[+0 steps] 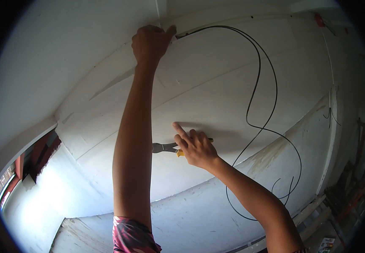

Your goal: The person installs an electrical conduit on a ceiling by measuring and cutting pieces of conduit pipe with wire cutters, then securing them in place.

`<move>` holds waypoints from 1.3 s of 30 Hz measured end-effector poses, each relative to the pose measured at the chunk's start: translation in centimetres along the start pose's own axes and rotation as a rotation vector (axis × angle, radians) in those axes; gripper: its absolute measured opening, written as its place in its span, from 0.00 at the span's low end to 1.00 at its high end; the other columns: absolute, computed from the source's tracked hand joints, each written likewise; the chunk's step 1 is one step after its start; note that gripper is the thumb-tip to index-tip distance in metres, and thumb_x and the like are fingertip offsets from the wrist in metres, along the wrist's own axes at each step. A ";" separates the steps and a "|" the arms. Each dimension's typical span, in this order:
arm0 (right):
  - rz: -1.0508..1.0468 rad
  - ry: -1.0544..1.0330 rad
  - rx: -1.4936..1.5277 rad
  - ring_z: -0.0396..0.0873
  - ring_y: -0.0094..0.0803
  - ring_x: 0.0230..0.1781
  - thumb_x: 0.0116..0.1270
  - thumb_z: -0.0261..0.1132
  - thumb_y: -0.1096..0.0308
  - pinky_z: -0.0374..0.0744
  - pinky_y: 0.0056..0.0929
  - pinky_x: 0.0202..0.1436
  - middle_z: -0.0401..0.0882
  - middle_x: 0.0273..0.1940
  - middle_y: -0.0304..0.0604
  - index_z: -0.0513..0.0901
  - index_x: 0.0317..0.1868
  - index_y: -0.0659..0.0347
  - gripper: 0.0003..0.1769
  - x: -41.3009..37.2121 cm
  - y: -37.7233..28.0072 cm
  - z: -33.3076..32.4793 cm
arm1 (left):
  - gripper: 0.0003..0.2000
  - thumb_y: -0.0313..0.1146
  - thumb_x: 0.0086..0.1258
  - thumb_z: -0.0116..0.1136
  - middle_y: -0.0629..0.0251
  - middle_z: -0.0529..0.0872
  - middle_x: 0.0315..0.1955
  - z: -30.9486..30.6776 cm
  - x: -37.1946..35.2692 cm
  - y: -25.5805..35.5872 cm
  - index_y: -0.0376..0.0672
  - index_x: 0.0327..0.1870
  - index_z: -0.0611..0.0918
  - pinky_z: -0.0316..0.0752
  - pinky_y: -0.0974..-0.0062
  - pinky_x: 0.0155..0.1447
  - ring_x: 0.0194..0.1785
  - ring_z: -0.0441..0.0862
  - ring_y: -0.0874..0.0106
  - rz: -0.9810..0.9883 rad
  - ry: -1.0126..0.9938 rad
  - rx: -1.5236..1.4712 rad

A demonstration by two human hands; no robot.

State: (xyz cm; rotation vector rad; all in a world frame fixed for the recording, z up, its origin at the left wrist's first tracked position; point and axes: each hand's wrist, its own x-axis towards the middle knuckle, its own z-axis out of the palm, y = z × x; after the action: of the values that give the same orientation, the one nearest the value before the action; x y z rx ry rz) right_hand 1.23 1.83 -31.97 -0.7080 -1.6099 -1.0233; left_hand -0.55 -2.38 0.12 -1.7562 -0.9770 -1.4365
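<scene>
My left hand is raised to the top of the white wall panel, just under the ceiling edge. Its fingers are closed, and a black cable runs out beside the thumb; the inner side of the grip is hidden. From there the cable arcs right and hangs in long loops down the wall. Lower down, my right hand holds pliers with yellow on the handle. The jaws point left and partly pass behind my left forearm. My right index finger is stretched out towards the panel.
White panels with visible seams cover the wall. An opening with red framing lies at lower left. At upper right a red fixture has a white line running down to short loose wires. Timber lies at lower right.
</scene>
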 end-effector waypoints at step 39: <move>0.142 -0.284 0.317 0.80 0.44 0.38 0.55 0.74 0.73 0.80 0.38 0.41 0.73 0.63 0.55 0.69 0.58 0.63 0.31 -0.3 -1.9 -6.6 | 0.13 0.26 0.62 0.60 0.62 0.81 0.48 -3.5 -3.4 -12.1 0.43 0.48 0.84 0.80 0.64 0.57 0.53 0.80 0.61 0.593 0.203 -0.105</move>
State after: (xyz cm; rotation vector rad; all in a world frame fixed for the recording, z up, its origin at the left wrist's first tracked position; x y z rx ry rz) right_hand 2.68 -4.85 -32.18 -0.7603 -1.8828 -0.5635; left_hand -13.13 0.32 -2.24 -1.7322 -0.2391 -1.2516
